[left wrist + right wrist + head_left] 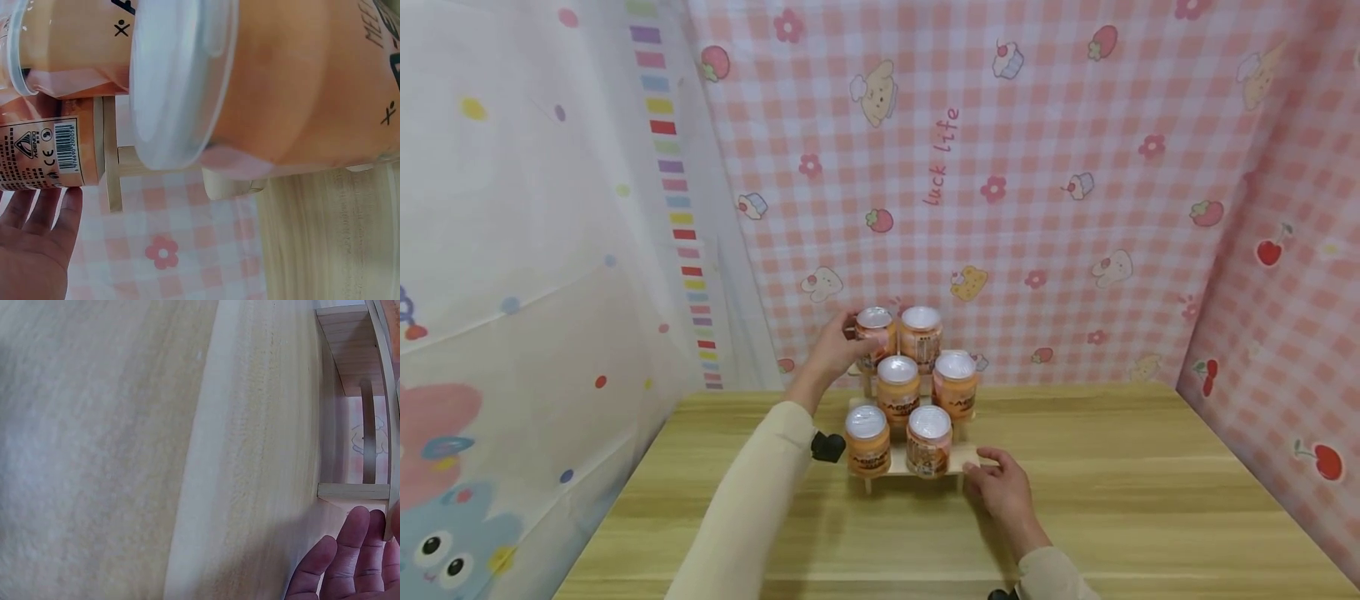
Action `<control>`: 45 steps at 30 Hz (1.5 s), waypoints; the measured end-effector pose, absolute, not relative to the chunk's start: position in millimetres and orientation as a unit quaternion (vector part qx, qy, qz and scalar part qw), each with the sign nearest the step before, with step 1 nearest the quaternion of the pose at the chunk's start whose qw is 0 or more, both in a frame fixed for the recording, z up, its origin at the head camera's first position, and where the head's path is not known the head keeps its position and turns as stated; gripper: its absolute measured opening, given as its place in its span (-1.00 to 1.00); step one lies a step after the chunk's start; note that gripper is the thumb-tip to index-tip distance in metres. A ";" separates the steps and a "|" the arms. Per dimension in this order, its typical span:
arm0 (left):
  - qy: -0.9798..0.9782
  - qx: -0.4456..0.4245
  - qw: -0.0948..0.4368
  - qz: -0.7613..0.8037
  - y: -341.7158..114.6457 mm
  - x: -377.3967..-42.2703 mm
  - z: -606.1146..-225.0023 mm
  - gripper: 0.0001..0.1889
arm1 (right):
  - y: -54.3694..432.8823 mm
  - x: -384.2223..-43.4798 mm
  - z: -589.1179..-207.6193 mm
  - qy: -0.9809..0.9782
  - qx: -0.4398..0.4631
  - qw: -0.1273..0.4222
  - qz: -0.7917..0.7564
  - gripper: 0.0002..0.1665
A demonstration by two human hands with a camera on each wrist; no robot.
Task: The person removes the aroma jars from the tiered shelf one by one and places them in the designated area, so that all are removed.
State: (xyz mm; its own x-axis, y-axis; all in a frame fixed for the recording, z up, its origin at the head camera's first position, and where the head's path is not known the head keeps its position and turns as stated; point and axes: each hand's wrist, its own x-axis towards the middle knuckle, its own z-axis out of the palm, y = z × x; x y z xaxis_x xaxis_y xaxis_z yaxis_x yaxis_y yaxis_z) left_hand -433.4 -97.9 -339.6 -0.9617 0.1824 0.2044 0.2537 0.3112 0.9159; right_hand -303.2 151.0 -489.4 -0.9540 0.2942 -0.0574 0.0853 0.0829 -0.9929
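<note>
A three-tier wooden stand (pixel 964 456) carries several orange cans with pale lids, two on each tier. My left hand (pixel 833 348) grips the top-left can (pixel 875 317), thumb across its front. In the left wrist view, the fingers (pixel 67 215) of that hand lie along the held can (pixel 44 150), by its barcode; a nearer can (pixel 300 81) fills much of that view. My right hand (pixel 1004 492) holds the right end of the lowest tier. In the right wrist view, its fingers (pixel 350 550) are beside the stand's leg (pixel 353 491), the thumb mostly cut off by the frame.
The stand rests on a wood-grain table (pixel 1120 500) near its back edge. Behind hangs a pink checked cloth (pixel 1045 142), with a white patterned cloth (pixel 550 275) at the left. The bottom-left can (pixel 868 450) stands close to the black wrist device (pixel 828 447) on my left arm.
</note>
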 end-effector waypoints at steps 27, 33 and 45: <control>-0.816 -0.134 0.129 -0.547 -184.1 -408.8 -305.3 -0.27 | 155.3 -300.6 -481.4 -0.724 -0.128 0.069 0.674 -0.53; -0.826 -0.107 0.116 -0.541 -221.3 -389.0 -319.7 -0.23 | 154.1 -301.5 -478.9 -0.729 -0.130 0.065 0.669 -0.52; -0.838 -0.114 0.075 -0.528 -247.1 -341.7 -354.3 -0.24 | 151.5 -302.7 -478.8 -0.743 -0.128 0.054 0.654 -0.53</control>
State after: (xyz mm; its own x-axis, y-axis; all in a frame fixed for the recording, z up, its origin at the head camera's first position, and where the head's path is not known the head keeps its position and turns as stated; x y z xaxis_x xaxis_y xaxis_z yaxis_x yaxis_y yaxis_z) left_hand -341.7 -247.1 -354.3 -0.9628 0.1113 0.2463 0.2703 0.4166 0.8680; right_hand -302.7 151.5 -478.8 -0.9613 0.2614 -0.0864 0.1188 0.1109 -0.9867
